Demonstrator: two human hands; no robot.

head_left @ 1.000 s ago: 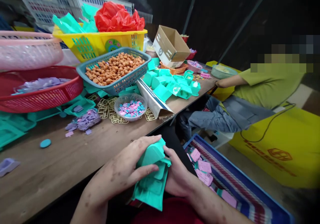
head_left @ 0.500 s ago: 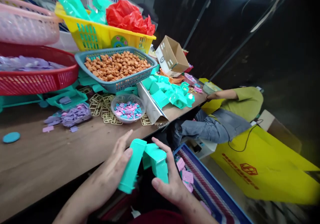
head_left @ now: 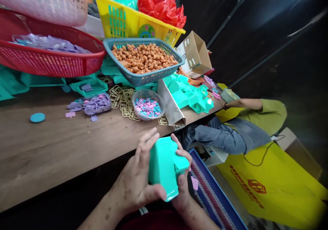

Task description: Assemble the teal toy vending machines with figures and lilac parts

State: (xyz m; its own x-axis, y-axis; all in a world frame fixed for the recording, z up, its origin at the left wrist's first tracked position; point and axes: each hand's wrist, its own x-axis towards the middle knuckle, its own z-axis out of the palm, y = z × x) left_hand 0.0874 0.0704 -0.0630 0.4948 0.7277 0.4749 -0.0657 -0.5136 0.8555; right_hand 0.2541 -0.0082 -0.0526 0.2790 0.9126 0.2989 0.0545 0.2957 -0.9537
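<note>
Hands clasp teal box (long axis upright).

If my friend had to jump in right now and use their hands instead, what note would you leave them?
Left hand: wrapped round the left side of the teal plastic box-shaped piece, thumb under its lower end.
Right hand: gripping the same piece from the right, fingers over its smaller block.
The piece sits closed up as one block, held above the lap, just off the edge of the wooden table.
On the table: a clear bowl of pink and blue bits, a blue-grey basket of orange bits, a heap of loose teal pieces.
Left: plenty of teal pieces are unhandled in that heap.
</note>
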